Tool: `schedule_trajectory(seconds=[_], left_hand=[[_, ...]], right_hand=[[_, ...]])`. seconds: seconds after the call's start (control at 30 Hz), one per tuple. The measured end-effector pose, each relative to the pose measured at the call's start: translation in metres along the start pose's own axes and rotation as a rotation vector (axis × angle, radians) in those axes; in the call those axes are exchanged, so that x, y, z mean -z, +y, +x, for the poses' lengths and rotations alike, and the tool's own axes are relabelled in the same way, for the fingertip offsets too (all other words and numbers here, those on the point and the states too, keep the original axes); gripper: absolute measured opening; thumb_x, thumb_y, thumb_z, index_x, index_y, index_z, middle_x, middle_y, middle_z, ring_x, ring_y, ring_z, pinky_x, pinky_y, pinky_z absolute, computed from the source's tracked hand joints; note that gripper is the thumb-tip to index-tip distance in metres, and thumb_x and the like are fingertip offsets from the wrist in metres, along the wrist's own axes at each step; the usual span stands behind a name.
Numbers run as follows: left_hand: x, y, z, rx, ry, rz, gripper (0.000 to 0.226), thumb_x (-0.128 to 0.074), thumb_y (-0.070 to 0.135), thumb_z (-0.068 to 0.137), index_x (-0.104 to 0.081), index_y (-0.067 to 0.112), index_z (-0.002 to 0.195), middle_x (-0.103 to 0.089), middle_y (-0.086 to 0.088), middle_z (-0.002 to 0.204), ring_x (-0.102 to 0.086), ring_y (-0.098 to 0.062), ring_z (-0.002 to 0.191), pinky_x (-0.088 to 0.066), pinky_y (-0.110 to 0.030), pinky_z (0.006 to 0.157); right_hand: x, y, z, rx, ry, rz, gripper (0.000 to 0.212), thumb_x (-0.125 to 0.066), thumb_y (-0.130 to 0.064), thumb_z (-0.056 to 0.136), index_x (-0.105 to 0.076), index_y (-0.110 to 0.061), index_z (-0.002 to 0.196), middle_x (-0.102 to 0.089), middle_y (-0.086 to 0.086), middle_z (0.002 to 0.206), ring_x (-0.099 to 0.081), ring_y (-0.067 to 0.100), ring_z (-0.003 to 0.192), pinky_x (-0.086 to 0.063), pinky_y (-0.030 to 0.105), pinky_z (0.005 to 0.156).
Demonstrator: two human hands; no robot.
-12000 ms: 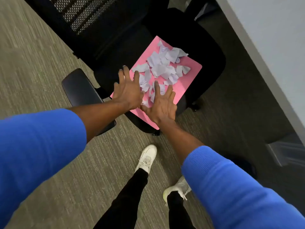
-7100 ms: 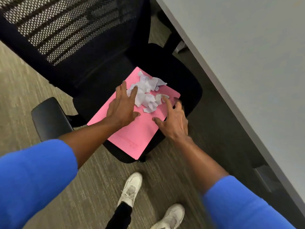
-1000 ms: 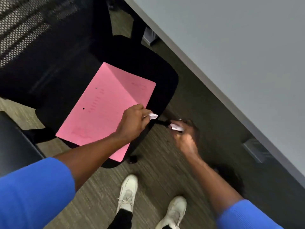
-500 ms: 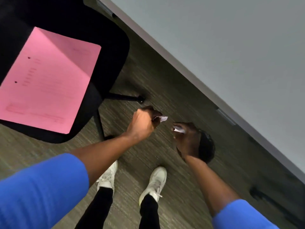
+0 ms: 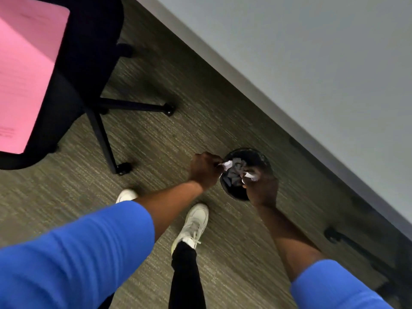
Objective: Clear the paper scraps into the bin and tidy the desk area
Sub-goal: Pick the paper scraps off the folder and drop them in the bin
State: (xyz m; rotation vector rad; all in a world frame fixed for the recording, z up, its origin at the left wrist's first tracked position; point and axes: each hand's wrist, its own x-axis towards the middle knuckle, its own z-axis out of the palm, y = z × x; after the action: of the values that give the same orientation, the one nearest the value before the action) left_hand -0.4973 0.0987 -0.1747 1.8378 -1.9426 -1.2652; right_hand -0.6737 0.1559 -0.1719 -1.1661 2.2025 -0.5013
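Observation:
A small round black bin [image 5: 256,153] stands on the carpet under the desk edge, with grey crumpled paper inside. My left hand [image 5: 204,169] is closed on white paper scraps [image 5: 227,164] at the bin's left rim. Over the bin's near side, my right hand [image 5: 263,188] grips more white scraps [image 5: 250,175]. The pink folder [image 5: 24,70] lies bare on the black chair seat at the upper left.
The black office chair [image 5: 89,41] stands at the left, its base legs and casters [image 5: 168,109] reaching toward the bin. The grey desk top [image 5: 312,63] fills the upper right. My white shoes [image 5: 194,224] are on the carpet below the hands.
Both hands gathered the scraps off the pink folder, carried them right and down, and now hold them over the bin. The view has swung from the chair to the floor.

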Motion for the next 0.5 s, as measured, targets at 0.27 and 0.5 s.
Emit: schedule_trajectory(seconds=[0.27,0.5], left_hand=[[-0.071,0.014,0.004,0.197,-0.091,0.075,0.043,-0.062,0.051,0.101,-0.085,0.015,0.11,-0.081,-0.017,0.113,-0.075,-0.033,0.109,-0.047,-0.03,0.081],[-0.103,0.021,0.001,0.381,-0.232,-0.287,0.047,-0.075,0.034,0.096,-0.07,0.006,0.134,-0.073,-0.021,0.133,-0.072,-0.036,0.122,-0.058,-0.041,0.104]], right_hand=[[-0.003,0.046,0.011,0.011,-0.065,-0.082,0.021,-0.081,-0.014,0.086,-0.081,-0.014,0.108,-0.081,0.01,0.109,-0.077,0.027,0.104,-0.05,0.021,0.089],[0.007,0.065,0.012,0.004,-0.059,-0.08,0.028,-0.08,-0.019,0.087,-0.079,-0.024,0.114,-0.082,0.005,0.111,-0.078,0.027,0.1,-0.062,0.035,0.089]])
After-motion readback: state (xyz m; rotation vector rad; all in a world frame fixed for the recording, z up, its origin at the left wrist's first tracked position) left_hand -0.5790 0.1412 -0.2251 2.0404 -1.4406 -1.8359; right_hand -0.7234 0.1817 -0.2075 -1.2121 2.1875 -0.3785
